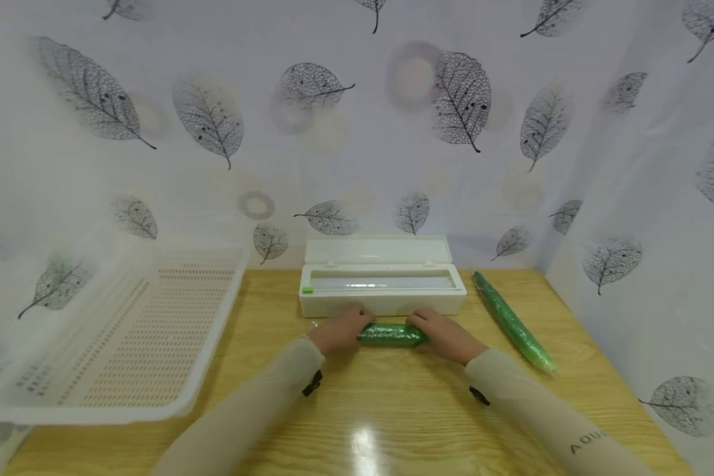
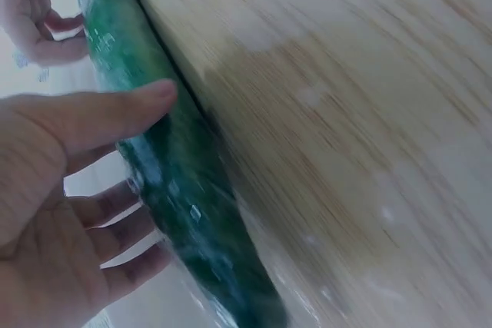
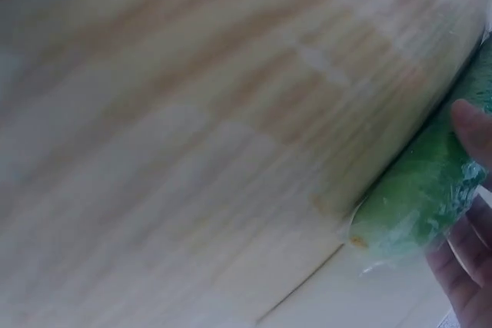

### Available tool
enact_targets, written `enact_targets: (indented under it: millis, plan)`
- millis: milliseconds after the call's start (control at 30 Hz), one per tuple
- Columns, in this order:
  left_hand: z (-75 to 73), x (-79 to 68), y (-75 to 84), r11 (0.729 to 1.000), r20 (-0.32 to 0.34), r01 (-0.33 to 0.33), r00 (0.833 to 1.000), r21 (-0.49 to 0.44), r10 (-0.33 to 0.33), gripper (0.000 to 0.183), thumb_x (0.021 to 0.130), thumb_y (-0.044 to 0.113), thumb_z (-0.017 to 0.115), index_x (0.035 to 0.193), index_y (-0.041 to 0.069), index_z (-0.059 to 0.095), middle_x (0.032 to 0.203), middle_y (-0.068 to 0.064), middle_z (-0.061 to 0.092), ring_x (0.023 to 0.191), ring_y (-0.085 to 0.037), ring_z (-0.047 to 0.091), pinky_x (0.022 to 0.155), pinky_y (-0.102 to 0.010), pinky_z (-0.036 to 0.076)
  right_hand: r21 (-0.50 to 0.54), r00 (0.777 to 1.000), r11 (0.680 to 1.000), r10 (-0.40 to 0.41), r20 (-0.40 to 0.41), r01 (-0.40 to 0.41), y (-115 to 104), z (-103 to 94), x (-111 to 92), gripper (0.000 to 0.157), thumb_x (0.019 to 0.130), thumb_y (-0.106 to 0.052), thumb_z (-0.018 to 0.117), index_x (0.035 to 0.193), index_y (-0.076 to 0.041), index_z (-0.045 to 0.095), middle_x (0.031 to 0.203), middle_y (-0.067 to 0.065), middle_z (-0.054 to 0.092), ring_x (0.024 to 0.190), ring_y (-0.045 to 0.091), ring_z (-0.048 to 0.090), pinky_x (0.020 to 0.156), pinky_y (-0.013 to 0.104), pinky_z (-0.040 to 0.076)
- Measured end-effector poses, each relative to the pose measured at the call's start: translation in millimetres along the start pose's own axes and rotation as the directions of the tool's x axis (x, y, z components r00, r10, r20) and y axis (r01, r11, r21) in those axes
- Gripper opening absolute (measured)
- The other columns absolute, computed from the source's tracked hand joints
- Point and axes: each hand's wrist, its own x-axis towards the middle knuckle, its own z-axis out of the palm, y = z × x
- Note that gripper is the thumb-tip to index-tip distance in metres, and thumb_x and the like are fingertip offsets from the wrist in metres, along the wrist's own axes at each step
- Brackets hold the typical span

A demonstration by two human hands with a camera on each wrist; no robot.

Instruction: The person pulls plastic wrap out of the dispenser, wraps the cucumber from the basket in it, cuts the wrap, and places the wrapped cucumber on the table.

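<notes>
A cucumber (image 1: pixel 391 334) wrapped in clear plastic film lies crosswise on the wooden table, just in front of a white cling film dispenser (image 1: pixel 383 305). My left hand (image 1: pixel 340 329) grips its left part; in the left wrist view the thumb (image 2: pixel 115 117) lies over the cucumber (image 2: pixel 196 205), with the other fingers on its far side. My right hand (image 1: pixel 449 337) holds the right part, thumb on top and fingers behind. Loose film sticks out past the cucumber's end (image 3: pixel 384 224) in the right wrist view. The dispenser's lid stands raised, with film showing inside.
Another cucumber (image 1: pixel 512 322), also wrapped in film, lies slanting at the right of the table (image 1: pixel 309 436). A white perforated plastic basket (image 1: pixel 214 337) stands on the left. A leaf-patterned curtain (image 1: pixel 357 132) hangs behind the table and along its right side.
</notes>
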Motion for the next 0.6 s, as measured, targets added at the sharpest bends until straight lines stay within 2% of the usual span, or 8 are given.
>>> enact_targets:
  millis: [167, 300, 333, 433, 533, 600]
  plan:
    - [-0.8, -8.7, -14.8, 0.995, -0.074, -0.047, 0.996, 0.091, 0.054, 0.05, 0.074, 0.012, 0.078, 0.12, 0.008, 0.06, 0.119, -0.008, 0.061, 0.11, -0.022, 0.058, 0.098, -0.034, 0.047, -0.008, 0.998, 0.999, 0.037, 0.041, -0.036, -2, -1.4, 3, 0.044, 0.073, -0.019, 0.08, 0.108, -0.008, 0.056, 0.105, 0.006, 0.058, 0.097, 0.02, 0.058, 0.083, 0.034, 0.053]
    - [0.1, -12.0, -20.4, 0.987, -0.09, -0.08, 0.992, 0.137, 0.092, 0.045, 0.074, 0.015, 0.079, 0.116, 0.008, 0.063, 0.114, -0.005, 0.066, 0.104, -0.02, 0.062, 0.093, -0.033, 0.05, 0.035, 0.992, 0.996, 0.074, 0.099, -0.078, -2, -5.3, 4, 0.042, 0.075, -0.017, 0.079, 0.11, -0.006, 0.057, 0.107, 0.008, 0.06, 0.099, 0.022, 0.059, 0.085, 0.036, 0.052]
    - [0.1, -12.8, -21.0, 0.988, -0.083, -0.086, 0.992, 0.128, 0.097, 0.044, 0.075, 0.015, 0.078, 0.116, 0.008, 0.063, 0.114, -0.005, 0.066, 0.104, -0.02, 0.062, 0.093, -0.033, 0.05, 0.063, 0.989, 0.994, 0.084, 0.121, -0.092, -1, -7.0, 4, 0.042, 0.075, -0.016, 0.078, 0.11, -0.005, 0.057, 0.107, 0.008, 0.061, 0.099, 0.023, 0.059, 0.085, 0.036, 0.052]
    - [-1.9, -16.2, -20.9, 0.995, -0.038, -0.091, 0.995, 0.026, 0.092, 0.045, 0.079, 0.015, 0.074, 0.12, 0.005, 0.059, 0.117, -0.008, 0.065, 0.107, -0.022, 0.061, 0.095, -0.035, 0.049, 0.162, 0.976, 0.978, 0.098, 0.194, -0.131, 0, -12.6, 4, 0.041, 0.077, -0.012, 0.075, 0.113, -0.004, 0.056, 0.106, 0.008, 0.062, 0.097, 0.022, 0.061, 0.083, 0.037, 0.053]
    - [-5.9, -20.0, -18.3, 0.996, 0.024, -0.066, 0.997, -0.064, 0.067, 0.041, 0.082, 0.015, 0.07, 0.12, 0.006, 0.056, 0.117, -0.008, 0.064, 0.107, -0.022, 0.061, 0.094, -0.035, 0.05, 0.242, 0.962, 0.961, 0.07, 0.262, -0.136, 3, -18.2, 4, 0.034, 0.08, -0.011, 0.072, 0.111, -0.008, 0.058, 0.104, 0.005, 0.063, 0.094, 0.018, 0.061, 0.08, 0.035, 0.053]
    - [-8.0, -21.7, -16.1, 0.996, 0.061, -0.045, 0.997, -0.078, 0.049, 0.036, 0.085, 0.016, 0.068, 0.118, 0.008, 0.056, 0.113, -0.006, 0.064, 0.103, -0.019, 0.062, 0.09, -0.033, 0.051, 0.268, 0.956, 0.955, 0.05, 0.288, -0.131, 3, -19.8, 4, 0.031, 0.081, -0.014, 0.071, 0.109, -0.011, 0.059, 0.103, 0.002, 0.064, 0.093, 0.016, 0.061, 0.08, 0.034, 0.053]
